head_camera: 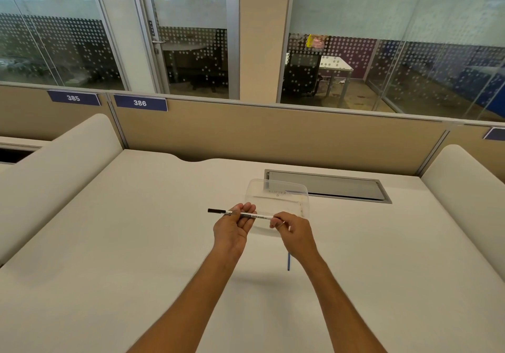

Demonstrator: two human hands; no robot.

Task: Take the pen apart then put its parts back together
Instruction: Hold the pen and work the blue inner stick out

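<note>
Pen (pixel 247 214) is pinched at both ends by left hand (pixel 232 228) and right hand (pixel 293 231); parts could be dropped if jerked apart.

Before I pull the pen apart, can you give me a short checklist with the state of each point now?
1. Left hand holds the pen at the barrel: ok.
2. Right hand pinches the pen's right end: ok.
3. Black cap on the left end is free of both hands and in view: ok.
4. Pen is held above the table, so a dropped part lands on it: ok.
5. Clear container sits behind the hands, ready for parts: ok.
6. Which end comes off, and whether the right end has a plug: cannot tell, fingers hide it.
</note>
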